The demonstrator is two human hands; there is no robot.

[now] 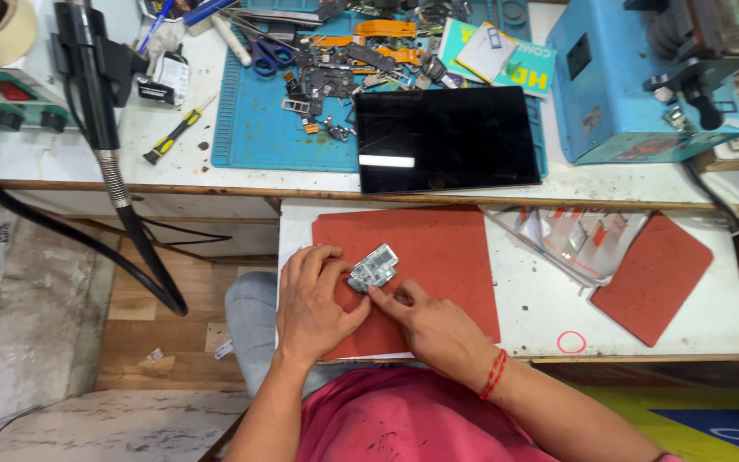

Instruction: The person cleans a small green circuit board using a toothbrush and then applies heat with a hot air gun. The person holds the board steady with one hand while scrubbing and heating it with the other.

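I pinch a small circuit board [373,268] between both hands: my left hand [314,301] grips its left edge with thumb and fingers, and my right hand [432,323] presses its lower edge with the fingertips. It lies on a red mat [438,248]. Clear plastic packets [576,239] lie crumpled to the right; a glossy black tablet [444,137] lies on the shelf above.

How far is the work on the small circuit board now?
Done: the circuit board lies bare, out of any casing, on the red mat. In hand: the left hand steadies it while the right hand presses a fingertip at its edge. Left: the black tablet lies untouched on the bench, and loose parts are piled behind it.
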